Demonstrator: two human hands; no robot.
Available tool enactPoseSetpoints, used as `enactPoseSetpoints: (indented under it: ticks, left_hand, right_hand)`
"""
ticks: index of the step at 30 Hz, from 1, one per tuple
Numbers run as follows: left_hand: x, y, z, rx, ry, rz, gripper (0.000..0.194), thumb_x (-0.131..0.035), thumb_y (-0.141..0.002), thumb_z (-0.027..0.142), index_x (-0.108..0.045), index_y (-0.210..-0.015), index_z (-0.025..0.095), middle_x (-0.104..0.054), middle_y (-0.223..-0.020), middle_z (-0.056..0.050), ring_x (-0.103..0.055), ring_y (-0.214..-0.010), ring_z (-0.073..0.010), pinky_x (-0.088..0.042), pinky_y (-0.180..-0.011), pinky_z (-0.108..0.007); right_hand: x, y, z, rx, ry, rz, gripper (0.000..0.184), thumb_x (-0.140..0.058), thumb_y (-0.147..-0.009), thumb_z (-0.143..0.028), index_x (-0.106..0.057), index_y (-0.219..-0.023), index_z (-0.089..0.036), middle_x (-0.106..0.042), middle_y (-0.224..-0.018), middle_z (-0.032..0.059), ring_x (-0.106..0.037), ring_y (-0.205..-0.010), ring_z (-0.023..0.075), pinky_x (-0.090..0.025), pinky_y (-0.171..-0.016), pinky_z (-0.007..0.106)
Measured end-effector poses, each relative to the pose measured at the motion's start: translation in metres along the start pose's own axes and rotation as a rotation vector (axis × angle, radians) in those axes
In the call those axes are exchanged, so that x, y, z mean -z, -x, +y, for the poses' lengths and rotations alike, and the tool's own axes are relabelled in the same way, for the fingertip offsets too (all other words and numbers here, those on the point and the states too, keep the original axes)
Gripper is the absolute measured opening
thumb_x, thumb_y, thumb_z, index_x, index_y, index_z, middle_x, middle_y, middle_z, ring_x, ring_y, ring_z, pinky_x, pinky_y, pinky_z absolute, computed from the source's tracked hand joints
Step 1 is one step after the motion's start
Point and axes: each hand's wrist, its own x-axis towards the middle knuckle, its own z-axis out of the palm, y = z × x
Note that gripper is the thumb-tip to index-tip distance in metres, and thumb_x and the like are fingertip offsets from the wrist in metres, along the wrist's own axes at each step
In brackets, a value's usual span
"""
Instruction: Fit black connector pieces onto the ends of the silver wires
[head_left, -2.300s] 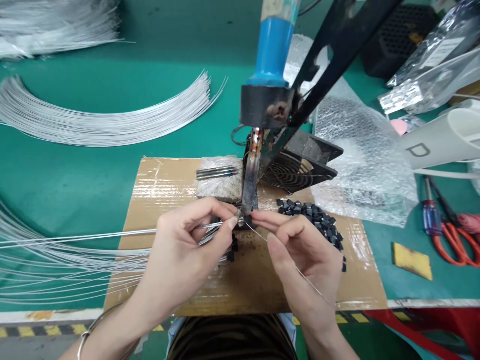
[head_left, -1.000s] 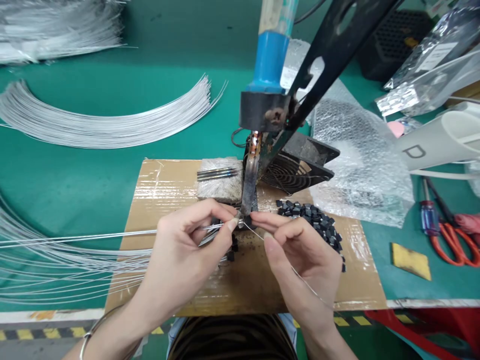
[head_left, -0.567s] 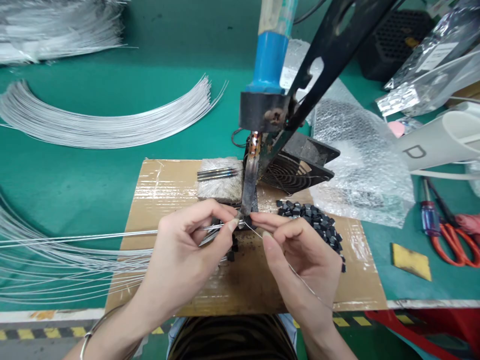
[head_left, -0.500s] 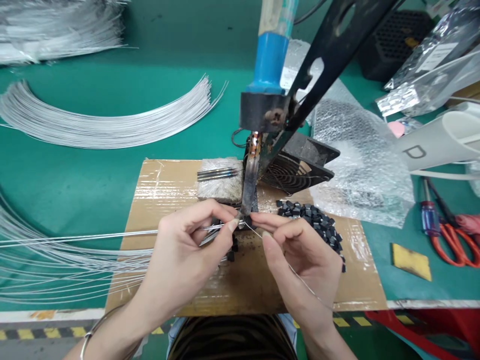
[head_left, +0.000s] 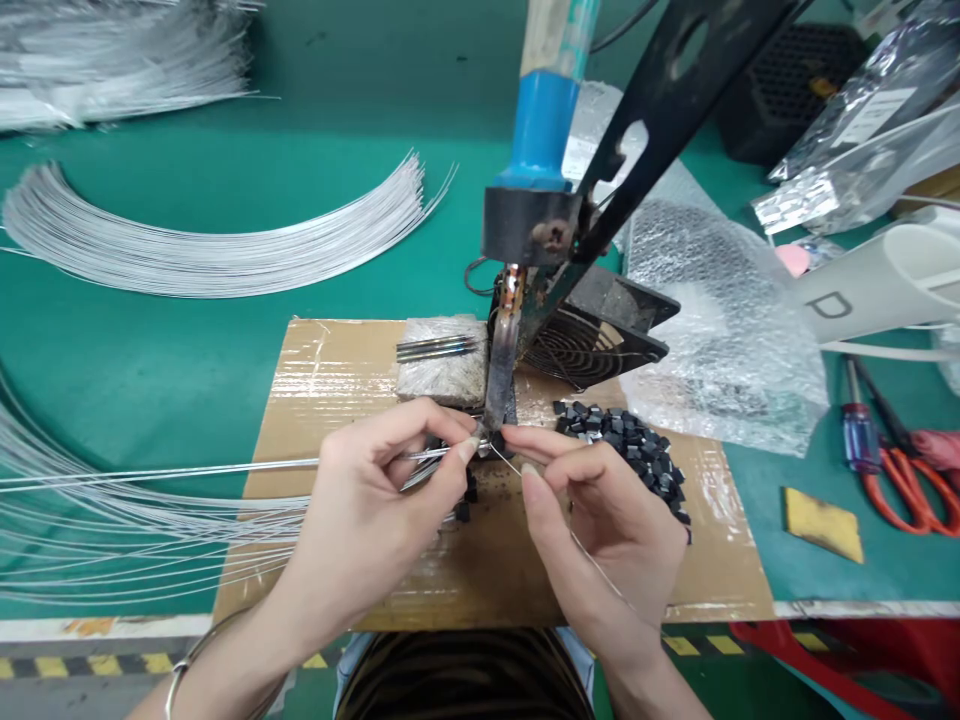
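My left hand (head_left: 382,500) pinches a pair of thin grey-white wires (head_left: 247,468) between thumb and index finger, their ends just below the soldering iron's tip (head_left: 496,405). In my right hand (head_left: 607,530) a strand of solder wire (head_left: 600,568) runs from the palm past the thumb up to the same tip. The right index fingertip rests at a small black block (head_left: 498,442) beside the joint. The soldering iron (head_left: 541,130), with a blue handle, is clamped on a black metal arm (head_left: 637,170). The exact contact at the tip is partly hidden by my fingers.
Loose black blocks (head_left: 630,445) lie on the cardboard (head_left: 720,570), right of my hands. Behind stand a black fan (head_left: 600,340) and a wrapped block (head_left: 442,375) bearing thin rods. A wire bundle (head_left: 225,260) is at left; bubble wrap (head_left: 720,330), a yellow sponge (head_left: 823,523) and red-handled scissors (head_left: 900,490) are at right.
My right thumb has slid slightly left and up along the solder wire, towards the tip. The left hand keeps its pinch on the wires. The view has shifted a little.
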Motion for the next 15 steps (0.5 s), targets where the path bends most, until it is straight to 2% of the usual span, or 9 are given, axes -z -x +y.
enactPoseSetpoints:
  ticks: [15]
  left_hand:
    - [-0.0010,-0.0010,0.0035,-0.006,-0.005,-0.011,0.012,-0.071,-0.088,0.012,-0.075,-0.080,0.019,-0.080,-0.086,0.000,-0.070,-0.074,-0.0109,-0.053,-0.065,-0.016]
  right_hand:
    - [-0.0008,0.0009,0.0001,0.049,0.084,0.023,0.020,-0.067,-0.094,-0.007,-0.061,-0.086,-0.024,-0.081,-0.118,0.0087,-0.079,-0.111,0.0242,-0.061,-0.097,0.037]
